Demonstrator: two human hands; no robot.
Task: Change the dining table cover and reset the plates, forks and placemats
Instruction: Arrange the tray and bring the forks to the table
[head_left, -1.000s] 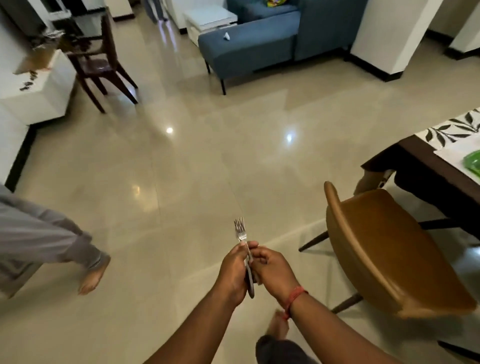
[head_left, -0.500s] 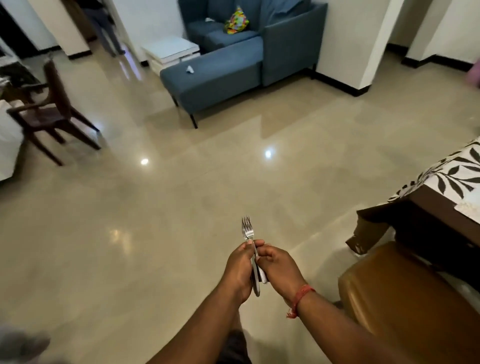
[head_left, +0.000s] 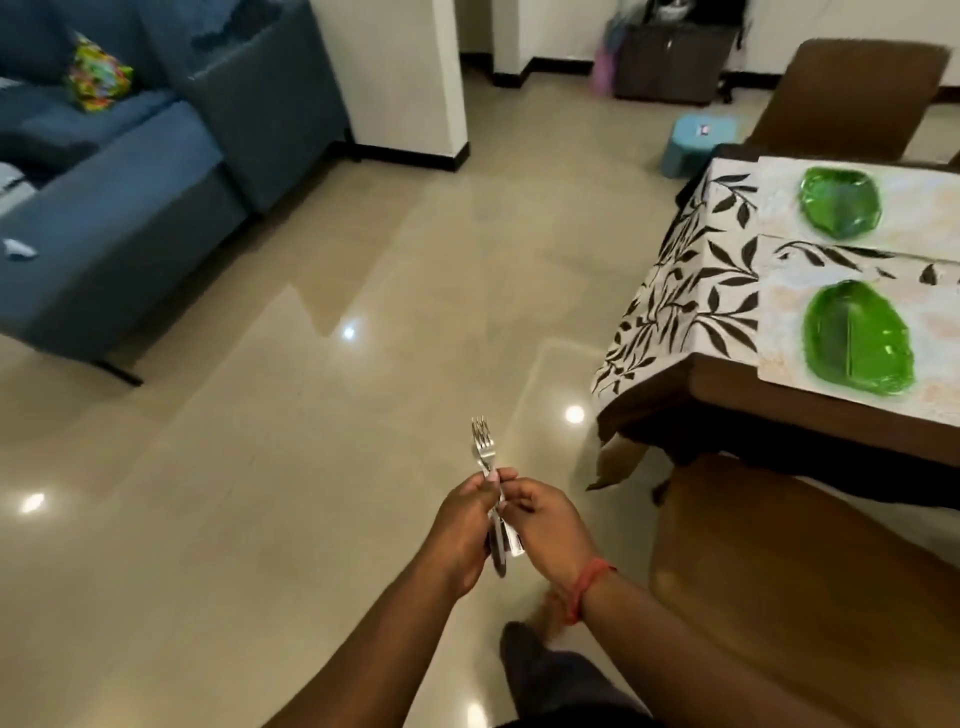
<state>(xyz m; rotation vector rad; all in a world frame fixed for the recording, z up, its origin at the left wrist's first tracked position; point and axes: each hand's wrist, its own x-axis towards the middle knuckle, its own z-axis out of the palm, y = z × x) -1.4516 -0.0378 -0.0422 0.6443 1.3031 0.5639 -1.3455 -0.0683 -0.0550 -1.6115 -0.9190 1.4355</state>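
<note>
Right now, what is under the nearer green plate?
The nearer green plate sits on a pale placemat laid over the leaf-print table cover. Whatever lies beneath the plate itself is hidden.

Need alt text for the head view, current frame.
Both hands, left hand and right hand, grip a bundle of forks tines-up above a tiled floor. At right, a leaf-print tablecloth carries two green plates on placemats; blue sofa at left.

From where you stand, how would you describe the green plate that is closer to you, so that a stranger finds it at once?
Look at the dining table on the right, under the leaf-print cover. Two green plates lie there, each on a pale placemat. The nearer green plate is beside the table's front edge; the far green plate is by the chair.
</note>
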